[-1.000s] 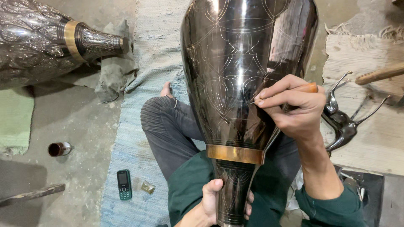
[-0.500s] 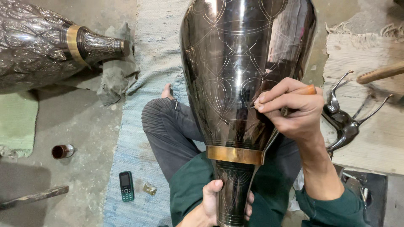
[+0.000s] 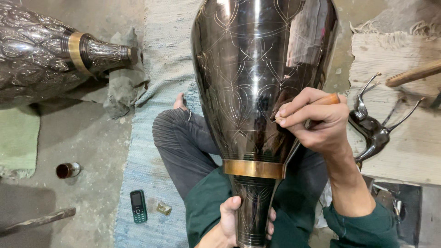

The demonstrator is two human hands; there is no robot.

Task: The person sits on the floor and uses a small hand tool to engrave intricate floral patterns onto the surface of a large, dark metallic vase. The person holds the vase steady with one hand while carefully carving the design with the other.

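Observation:
A large dark polished metal vase (image 3: 257, 69) with fine scribed line patterns and a brass band (image 3: 253, 169) lies tilted across my lap, neck toward me. My left hand (image 3: 232, 220) grips its narrow neck at the bottom of the view. My right hand (image 3: 317, 121) pinches a thin scribing tool with an orange-brown handle (image 3: 330, 99), its tip pressed on the vase's lower right side. My crossed legs in grey trousers (image 3: 183, 144) lie under the vase.
A second, embossed vase (image 3: 41, 59) lies at the upper left on grey cloth. A small dark phone (image 3: 138, 206) and a small brass piece (image 3: 164, 209) lie on the blue mat. A small cup (image 3: 67, 170) stands on the floor. Metal deer figure (image 3: 374, 131) at right.
The view has shifted slightly to the right. My right hand has stayed at the same spot on the vase with the tool; the left hand keeps its grip on the neck.

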